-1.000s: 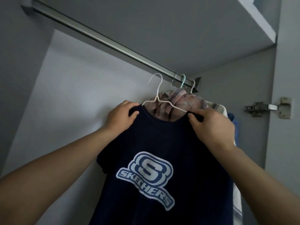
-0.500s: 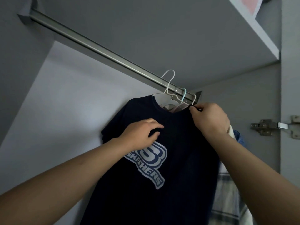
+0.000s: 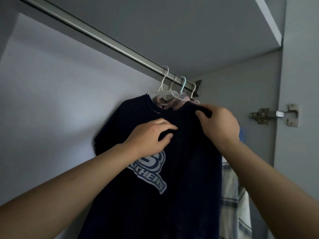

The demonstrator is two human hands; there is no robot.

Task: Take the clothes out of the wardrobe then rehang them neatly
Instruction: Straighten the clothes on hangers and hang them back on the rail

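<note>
Wardrobe interior of grey panels [image 3: 51, 100], with a long silver metal rail [image 3: 96, 37] running from upper left down toward the right corner, holds several hung garments. Hooked on that rail, a thin white wire hanger [image 3: 163, 83] carries a dark navy T-shirt with a pale blue and white logo [image 3: 172, 169]. Behind it hang a pink plaid shirt [image 3: 174, 102] on a teal hanger [image 3: 182, 85] and, further right, a pale blue checked shirt [image 3: 229, 195]. On the T-shirt's chest, the left hand [image 3: 148, 137] rests with loosely curved fingers, thumb apart. The right hand [image 3: 219, 123] pinches the T-shirt's right shoulder between thumb and fingers. A metal door hinge [image 3: 274, 114] sits far right.
</note>
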